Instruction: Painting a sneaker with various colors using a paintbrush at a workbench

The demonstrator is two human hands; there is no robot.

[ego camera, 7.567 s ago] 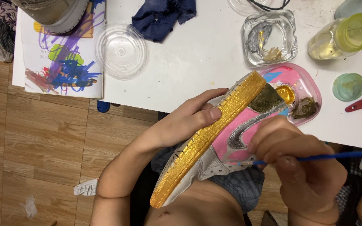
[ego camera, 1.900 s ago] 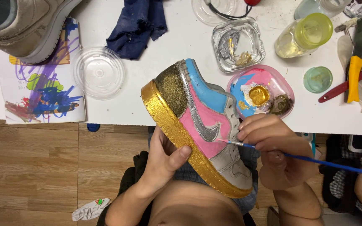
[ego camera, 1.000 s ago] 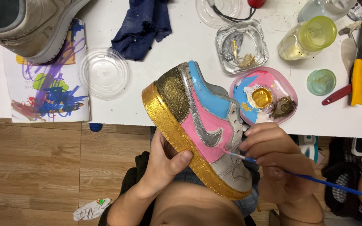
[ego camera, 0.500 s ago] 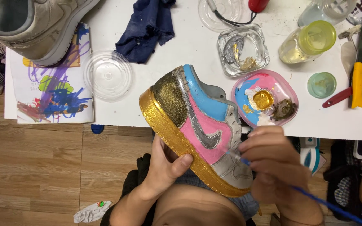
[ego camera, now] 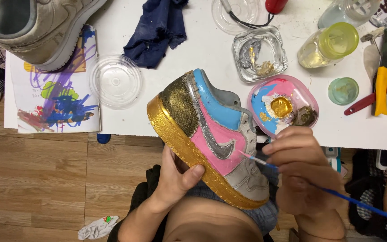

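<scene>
The white counter is carrying an unpainted grey sneaker at its far left corner, a crumpled dark blue cloth and a pink oval palette dish with gold paint. Just in front of its edge, the painted sneaker with a gold sole and pink, blue and silver panels is tilting over the person's lap. The left hand is gripping it from beneath the gold sole, thumb pressing the sole's edge. The right hand is pinching a thin blue-handled paintbrush, whose tip is touching the pink side panel.
</scene>
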